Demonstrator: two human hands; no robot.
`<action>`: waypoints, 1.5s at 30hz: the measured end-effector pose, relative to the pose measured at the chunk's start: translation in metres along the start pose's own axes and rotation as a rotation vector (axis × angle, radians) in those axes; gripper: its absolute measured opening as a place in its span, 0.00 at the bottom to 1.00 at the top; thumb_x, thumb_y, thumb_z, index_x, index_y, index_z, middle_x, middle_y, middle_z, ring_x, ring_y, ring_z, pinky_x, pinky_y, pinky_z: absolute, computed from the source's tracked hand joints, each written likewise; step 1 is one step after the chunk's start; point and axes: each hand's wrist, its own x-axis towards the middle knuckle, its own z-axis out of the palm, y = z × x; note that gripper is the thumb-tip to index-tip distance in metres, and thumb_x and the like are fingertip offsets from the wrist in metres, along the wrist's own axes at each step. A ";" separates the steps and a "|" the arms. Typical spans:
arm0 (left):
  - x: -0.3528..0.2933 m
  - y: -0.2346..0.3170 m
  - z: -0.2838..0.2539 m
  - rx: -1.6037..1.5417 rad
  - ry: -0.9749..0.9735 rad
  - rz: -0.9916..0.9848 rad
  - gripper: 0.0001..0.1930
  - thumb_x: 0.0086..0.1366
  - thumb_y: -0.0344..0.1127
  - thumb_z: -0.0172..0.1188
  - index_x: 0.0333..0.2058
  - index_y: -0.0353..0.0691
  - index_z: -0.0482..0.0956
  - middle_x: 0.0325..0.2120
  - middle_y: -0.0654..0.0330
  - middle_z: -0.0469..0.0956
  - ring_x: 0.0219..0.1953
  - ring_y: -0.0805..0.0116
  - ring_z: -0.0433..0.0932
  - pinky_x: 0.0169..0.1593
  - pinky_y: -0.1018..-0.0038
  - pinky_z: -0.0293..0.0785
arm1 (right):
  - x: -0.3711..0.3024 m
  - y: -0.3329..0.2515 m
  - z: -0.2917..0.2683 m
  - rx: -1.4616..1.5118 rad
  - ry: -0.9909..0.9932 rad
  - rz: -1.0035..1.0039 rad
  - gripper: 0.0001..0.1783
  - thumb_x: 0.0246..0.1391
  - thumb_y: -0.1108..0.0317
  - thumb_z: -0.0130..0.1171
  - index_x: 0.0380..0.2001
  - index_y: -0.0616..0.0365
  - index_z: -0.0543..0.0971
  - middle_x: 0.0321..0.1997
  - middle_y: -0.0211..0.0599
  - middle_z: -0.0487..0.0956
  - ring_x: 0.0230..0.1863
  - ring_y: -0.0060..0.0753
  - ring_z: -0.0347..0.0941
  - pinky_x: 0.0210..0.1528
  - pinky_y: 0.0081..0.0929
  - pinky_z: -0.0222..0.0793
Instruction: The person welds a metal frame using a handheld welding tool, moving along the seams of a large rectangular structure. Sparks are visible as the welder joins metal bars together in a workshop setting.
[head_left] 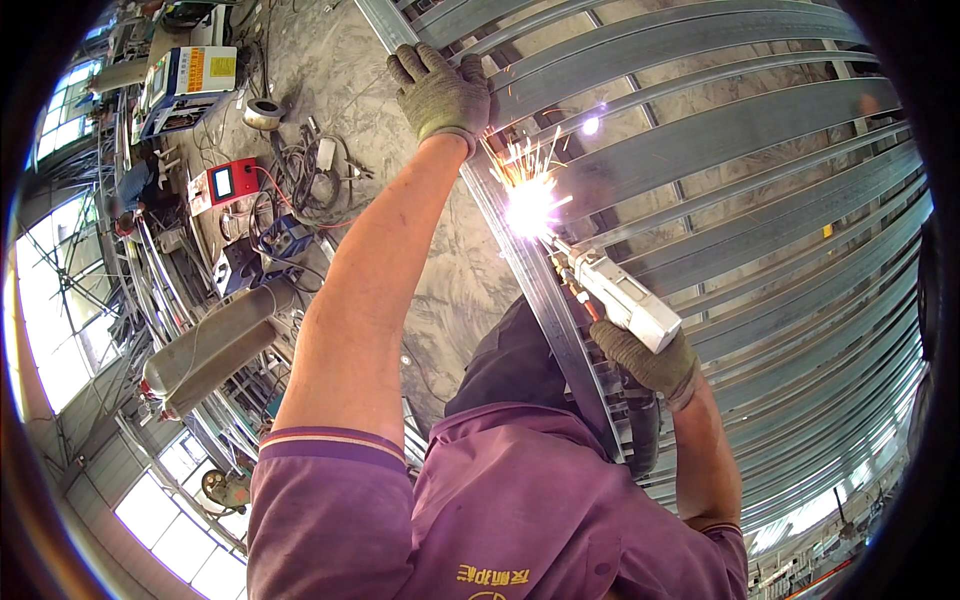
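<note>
Right hand (652, 362), gloved, wrapped around white welding torch (632, 300); nozzle end at the arc (533, 207), beside the near-side steel rail (570, 340). Gloved left hand (440, 92) lies over rail farther up; can't tell whether closed round it. Steel slats (740, 130) already laid out rightward. One weld apparently underway, unfinished; glare hides the seam, joints left uncountable.
</note>
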 end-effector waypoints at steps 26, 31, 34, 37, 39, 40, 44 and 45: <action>-0.001 -0.002 0.003 -0.011 0.016 0.002 0.48 0.77 0.66 0.58 0.79 0.31 0.61 0.82 0.39 0.56 0.86 0.34 0.49 0.83 0.43 0.55 | -0.011 -0.001 -0.002 -0.031 -0.030 0.051 0.28 0.69 0.66 0.77 0.68 0.61 0.82 0.62 0.41 0.89 0.60 0.31 0.86 0.62 0.30 0.82; -0.001 -0.003 0.005 -0.024 0.031 0.012 0.47 0.77 0.65 0.58 0.78 0.32 0.61 0.82 0.39 0.57 0.85 0.34 0.49 0.83 0.43 0.56 | -0.012 0.000 -0.002 -0.044 -0.033 0.067 0.28 0.69 0.65 0.76 0.68 0.61 0.83 0.61 0.42 0.89 0.59 0.34 0.86 0.61 0.32 0.83; -0.001 -0.002 0.003 -0.031 0.030 0.011 0.47 0.77 0.65 0.58 0.78 0.32 0.61 0.81 0.39 0.57 0.85 0.33 0.49 0.83 0.42 0.56 | -0.015 0.005 -0.003 -0.079 -0.021 0.060 0.28 0.69 0.64 0.77 0.68 0.62 0.83 0.61 0.43 0.89 0.59 0.34 0.87 0.60 0.32 0.83; -0.001 -0.001 0.001 -0.028 0.012 0.011 0.47 0.78 0.65 0.58 0.78 0.32 0.61 0.81 0.39 0.56 0.85 0.33 0.49 0.83 0.42 0.56 | -0.017 0.008 -0.004 -0.107 -0.008 0.079 0.29 0.69 0.63 0.77 0.68 0.62 0.83 0.61 0.43 0.89 0.59 0.35 0.87 0.60 0.32 0.83; 0.000 0.000 0.000 -0.021 0.001 0.006 0.47 0.78 0.66 0.57 0.79 0.32 0.60 0.82 0.39 0.56 0.86 0.34 0.49 0.83 0.42 0.56 | -0.017 0.007 -0.003 -0.105 -0.007 0.084 0.29 0.69 0.63 0.77 0.68 0.62 0.83 0.61 0.42 0.89 0.59 0.35 0.87 0.60 0.32 0.83; 0.000 0.000 0.000 -0.016 -0.002 0.003 0.48 0.78 0.66 0.57 0.79 0.32 0.60 0.82 0.39 0.55 0.86 0.34 0.48 0.83 0.42 0.56 | -0.017 0.006 -0.003 -0.101 -0.007 0.080 0.29 0.69 0.64 0.77 0.68 0.62 0.83 0.61 0.42 0.89 0.59 0.34 0.87 0.60 0.32 0.83; 0.000 0.000 -0.002 -0.010 -0.024 -0.007 0.48 0.78 0.66 0.57 0.80 0.32 0.58 0.83 0.39 0.54 0.86 0.34 0.47 0.83 0.43 0.55 | -0.020 0.007 -0.002 -0.082 0.006 0.056 0.29 0.67 0.66 0.78 0.67 0.62 0.83 0.60 0.42 0.90 0.58 0.33 0.87 0.60 0.31 0.84; 0.000 0.000 -0.002 -0.011 -0.031 -0.007 0.49 0.78 0.67 0.57 0.80 0.32 0.58 0.83 0.39 0.54 0.86 0.34 0.47 0.83 0.43 0.55 | -0.020 0.009 -0.002 -0.068 0.011 0.048 0.29 0.67 0.67 0.78 0.67 0.62 0.83 0.60 0.42 0.90 0.58 0.32 0.87 0.60 0.31 0.84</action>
